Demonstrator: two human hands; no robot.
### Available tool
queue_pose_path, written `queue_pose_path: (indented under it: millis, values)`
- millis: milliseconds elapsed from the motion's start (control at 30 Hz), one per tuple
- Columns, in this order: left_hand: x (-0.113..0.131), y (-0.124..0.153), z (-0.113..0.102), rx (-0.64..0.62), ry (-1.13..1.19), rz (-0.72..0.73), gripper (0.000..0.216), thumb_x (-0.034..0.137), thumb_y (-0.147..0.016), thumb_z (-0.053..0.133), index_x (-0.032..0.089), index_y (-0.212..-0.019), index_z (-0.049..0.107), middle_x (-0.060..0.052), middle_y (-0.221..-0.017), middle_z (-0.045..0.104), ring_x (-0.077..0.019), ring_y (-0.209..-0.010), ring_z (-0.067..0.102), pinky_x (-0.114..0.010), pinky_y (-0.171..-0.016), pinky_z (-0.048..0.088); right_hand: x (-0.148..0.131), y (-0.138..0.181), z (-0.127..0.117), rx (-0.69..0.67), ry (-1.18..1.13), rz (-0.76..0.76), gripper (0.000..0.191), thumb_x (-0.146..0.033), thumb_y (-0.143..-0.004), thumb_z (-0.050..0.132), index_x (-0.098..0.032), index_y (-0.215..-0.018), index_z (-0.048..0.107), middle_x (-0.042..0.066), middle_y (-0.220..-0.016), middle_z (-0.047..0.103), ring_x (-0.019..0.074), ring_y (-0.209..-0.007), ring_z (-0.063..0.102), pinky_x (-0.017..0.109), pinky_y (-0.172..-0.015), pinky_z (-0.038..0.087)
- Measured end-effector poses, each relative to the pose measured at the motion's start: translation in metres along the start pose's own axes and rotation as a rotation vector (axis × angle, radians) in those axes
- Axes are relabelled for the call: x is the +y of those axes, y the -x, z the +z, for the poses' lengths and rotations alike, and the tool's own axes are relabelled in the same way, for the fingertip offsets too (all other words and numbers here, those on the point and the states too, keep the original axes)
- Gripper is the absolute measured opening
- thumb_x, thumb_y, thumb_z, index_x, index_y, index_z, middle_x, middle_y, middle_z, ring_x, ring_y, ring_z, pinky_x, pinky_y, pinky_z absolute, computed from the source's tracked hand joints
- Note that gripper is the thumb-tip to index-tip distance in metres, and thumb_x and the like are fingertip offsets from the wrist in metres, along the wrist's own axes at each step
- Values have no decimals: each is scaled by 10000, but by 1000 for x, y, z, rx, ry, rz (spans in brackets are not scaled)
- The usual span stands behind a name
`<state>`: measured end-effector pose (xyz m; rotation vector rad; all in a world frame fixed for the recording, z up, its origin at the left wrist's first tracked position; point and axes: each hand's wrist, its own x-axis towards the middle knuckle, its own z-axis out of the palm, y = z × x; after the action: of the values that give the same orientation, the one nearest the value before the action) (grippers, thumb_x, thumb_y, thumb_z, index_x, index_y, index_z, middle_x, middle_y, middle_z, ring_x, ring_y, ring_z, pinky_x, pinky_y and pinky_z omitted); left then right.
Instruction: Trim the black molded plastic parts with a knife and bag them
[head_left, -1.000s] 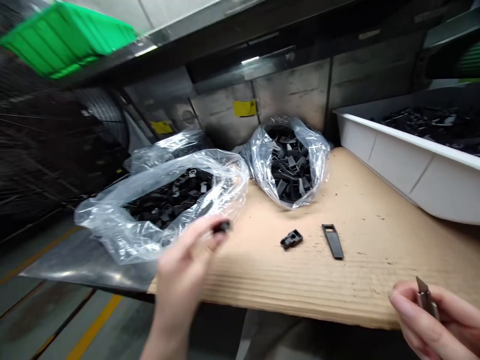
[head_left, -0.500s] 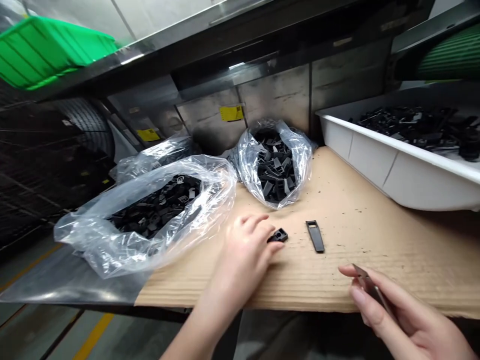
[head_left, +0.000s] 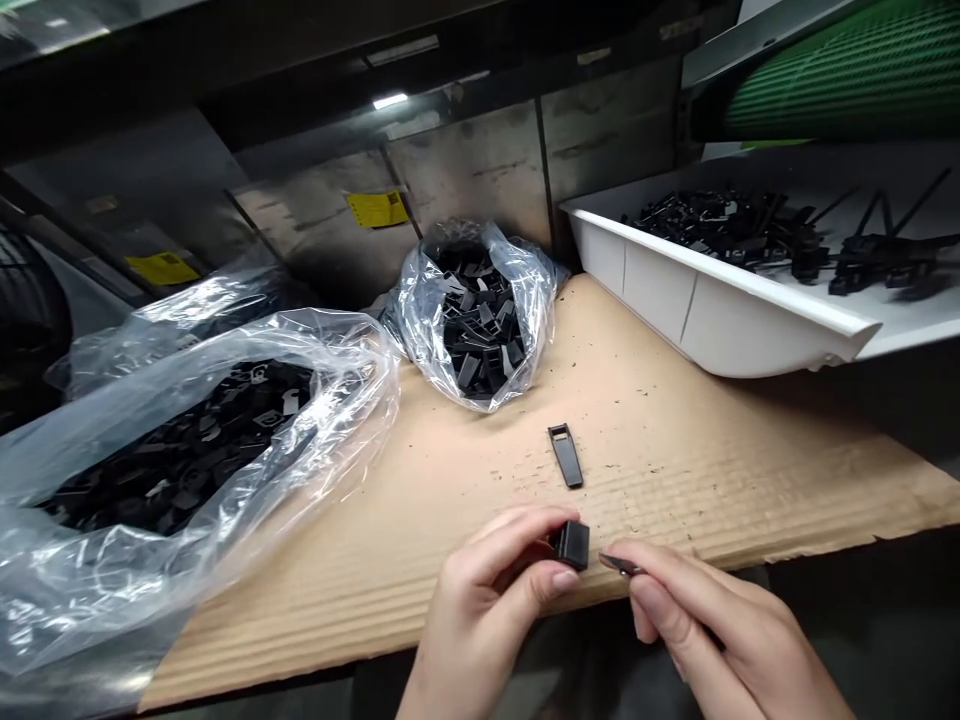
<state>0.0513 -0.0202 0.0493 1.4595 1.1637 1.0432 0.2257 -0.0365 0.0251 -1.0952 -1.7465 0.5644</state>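
Between the thumb and fingers of my left hand (head_left: 499, 590) is a small black plastic block (head_left: 573, 545), raised over the front edge of the cardboard. My right hand (head_left: 697, 610) pinches a thin, dark, flat blade-like piece (head_left: 619, 565). Its tip points left at the block, with a small gap between them. Most of the piece is hidden by my fingers, so its exact kind does not show. Beyond my hands lies a tapered black plastic clip (head_left: 565, 456) with a square opening at its far end.
Brown cardboard (head_left: 315, 610) covers the worktop. One clear plastic bag of black parts (head_left: 480, 325) stands at the back, and another open bag of black parts (head_left: 187, 440) lies at left. A white tray (head_left: 697, 300) of black pieces sits at right, below a green roller-like surface (head_left: 840, 80).
My left hand has picked up the black block from the cardboard and brought it nearer. The right hand has moved left with its flat piece, close to the block. The view has swung right.
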Motion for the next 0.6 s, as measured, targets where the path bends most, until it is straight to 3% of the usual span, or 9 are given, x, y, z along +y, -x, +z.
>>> queue_pose_path:
  millis: [233, 400, 600]
  values:
    - [-3, -3, -1, -57, -18, 156, 284, 114, -811, 651, 326, -987, 719, 39, -983, 708, -139, -950, 619, -163, -833, 467, -12, -9, 2, 50, 176, 95, 411, -514, -887, 434, -245, -681, 666, -6, -490, 578, 145, -484, 599, 179, -427, 488]
    - [-6, 1, -1, -13, -41, 197, 328, 74, -814, 629, 333, -994, 718, 45, -996, 700, -134, -969, 614, -155, -855, 458, -15, -9, 2, -73, 105, 169, 415, -503, -893, 429, -232, -644, 620, -18, -481, 562, 131, -465, 565, 176, -429, 462]
    - [-6, 0, 3, 18, -93, 234, 380, 51, -802, 629, 357, -1013, 707, 80, -1008, 710, -111, -968, 622, -126, -856, 452, -12, -2, 3, -319, -12, 184, 416, -354, -953, 340, -224, -610, 538, -41, -504, 561, 95, -421, 509, 166, -423, 409]
